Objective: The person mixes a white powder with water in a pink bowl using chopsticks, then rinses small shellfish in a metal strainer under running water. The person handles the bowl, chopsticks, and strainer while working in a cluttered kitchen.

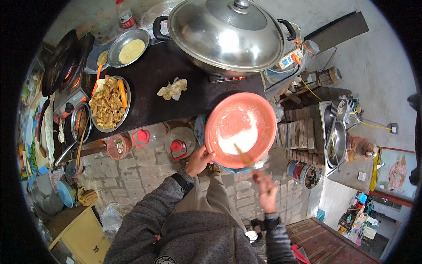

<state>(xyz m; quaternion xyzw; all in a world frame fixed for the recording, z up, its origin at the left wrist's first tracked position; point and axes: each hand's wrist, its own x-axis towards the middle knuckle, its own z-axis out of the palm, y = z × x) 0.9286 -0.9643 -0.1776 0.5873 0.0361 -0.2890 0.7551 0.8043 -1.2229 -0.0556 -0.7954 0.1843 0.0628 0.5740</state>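
Observation:
A pink plastic basin (216,114) holding white powder, likely flour, stands before me near the dark tabletop's front edge. My left hand (200,160) grips its lower left rim. My right hand (265,189), slightly blurred, is closed around a thin wooden utensil (244,155), whose tip reaches into the white powder (240,138). Left of the basin, a crumpled cloth or paper (172,89) lies on the dark tabletop (148,76). Farther left are a metal tray of browned food pieces (108,107) and a metal bowl of pale yellow batter (132,51).
A large lidded steel wok (227,36) stands behind the basin, beside a power strip (290,58). At left is a cooker (72,99) with a dark pan. Plastic jugs (179,142) stand below the table. Stacked bricks (298,133) and a sink (338,142) are at right.

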